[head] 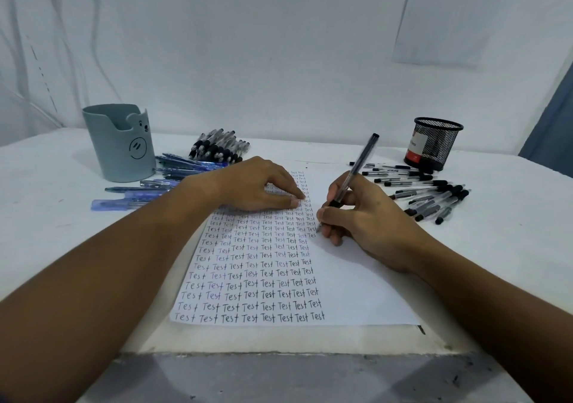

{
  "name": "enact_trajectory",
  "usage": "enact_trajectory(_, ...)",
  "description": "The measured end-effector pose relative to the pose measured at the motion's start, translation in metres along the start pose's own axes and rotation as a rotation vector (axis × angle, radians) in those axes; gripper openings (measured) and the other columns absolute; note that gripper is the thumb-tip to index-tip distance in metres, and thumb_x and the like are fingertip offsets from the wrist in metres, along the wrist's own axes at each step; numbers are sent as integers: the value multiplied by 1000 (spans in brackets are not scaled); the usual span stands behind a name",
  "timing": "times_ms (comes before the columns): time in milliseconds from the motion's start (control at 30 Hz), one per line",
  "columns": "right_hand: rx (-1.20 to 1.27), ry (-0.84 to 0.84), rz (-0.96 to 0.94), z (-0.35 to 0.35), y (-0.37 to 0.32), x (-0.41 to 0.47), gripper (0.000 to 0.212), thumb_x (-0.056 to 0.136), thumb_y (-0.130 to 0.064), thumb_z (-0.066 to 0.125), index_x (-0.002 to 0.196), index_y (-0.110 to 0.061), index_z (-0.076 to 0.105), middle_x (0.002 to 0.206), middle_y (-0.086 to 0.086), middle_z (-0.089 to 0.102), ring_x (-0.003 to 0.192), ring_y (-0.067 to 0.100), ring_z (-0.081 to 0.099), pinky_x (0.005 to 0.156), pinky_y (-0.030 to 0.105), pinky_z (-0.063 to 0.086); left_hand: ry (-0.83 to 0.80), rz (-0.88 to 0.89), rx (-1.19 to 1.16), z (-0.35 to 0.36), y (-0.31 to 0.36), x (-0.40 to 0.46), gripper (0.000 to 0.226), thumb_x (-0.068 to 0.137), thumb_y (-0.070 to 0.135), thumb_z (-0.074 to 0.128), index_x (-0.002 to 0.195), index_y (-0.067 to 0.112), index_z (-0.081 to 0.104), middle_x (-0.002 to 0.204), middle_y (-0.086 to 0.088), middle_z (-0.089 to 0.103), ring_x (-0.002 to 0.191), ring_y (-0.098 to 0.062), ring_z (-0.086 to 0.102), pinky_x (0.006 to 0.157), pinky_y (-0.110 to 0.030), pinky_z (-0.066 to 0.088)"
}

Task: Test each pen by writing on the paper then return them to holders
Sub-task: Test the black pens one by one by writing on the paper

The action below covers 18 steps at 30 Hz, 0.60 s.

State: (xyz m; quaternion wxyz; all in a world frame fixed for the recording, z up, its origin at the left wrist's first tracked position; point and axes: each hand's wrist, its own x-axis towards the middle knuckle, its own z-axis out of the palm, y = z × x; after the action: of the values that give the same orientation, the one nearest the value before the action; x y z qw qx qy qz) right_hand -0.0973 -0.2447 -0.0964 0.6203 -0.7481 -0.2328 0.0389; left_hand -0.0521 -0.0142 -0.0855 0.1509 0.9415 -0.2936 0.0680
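One clear pen (356,170) with a black cap is being gripped by the right hand (362,216), its fingers curled round the barrel and its tip touching the paper (350,285) beside rows of the word "Test". Flat, straight fingers of the left hand (257,185) are pressing on the sheet. Paper is lying on a white table (46,185) against a white wall. A grey bear-faced holder (121,145) is standing far left — blue pens (161,182) and black-grip pens (218,148) lying beside it. A black mesh holder (434,143) is standing far right, with capped pens (431,195) scattered before it.
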Motion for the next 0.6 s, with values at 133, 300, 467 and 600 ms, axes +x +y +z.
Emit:
enact_trajectory(133, 22, -30, 22, -1, -3, -1, 23, 82, 13, 64, 89, -3, 49, 72, 26, 61, 61, 34, 53, 56, 38, 45, -1, -11, -11, 0, 1, -1, 30, 89, 54, 58, 116, 43, 67, 127, 18, 60, 117, 5, 49, 100, -14, 31)
enact_trajectory(300, 79, 1, 25, 0, -1, 1, 24, 82, 14, 63, 88, -4, 48, 68, 25, 58, 61, 33, 53, 52, 37, 44, 9, -11, -6, -2, 4, -1, 30, 90, 50, 58, 117, 41, 68, 126, 18, 60, 114, 7, 49, 91, -1, 25)
enact_trajectory(467, 49, 2, 18, 0, 0, 1, 23, 84, 13, 61, 88, -6, 47, 69, 22, 58, 59, 30, 53, 52, 37, 42, 11, -31, -8, -2, 4, -3, 32, 89, 52, 59, 116, 39, 68, 124, 21, 61, 113, 9, 50, 93, -6, 29)
enact_trajectory(600, 226, 39, 99, -2, -3, 7, 25, 85, 15, 58, 86, -8, 46, 72, 22, 56, 56, 28, 53, 48, 34, 38, 37, -76, 24, -3, -3, -3, 26, 90, 46, 61, 112, 35, 70, 116, 17, 66, 103, 4, 56, 92, -21, 43)
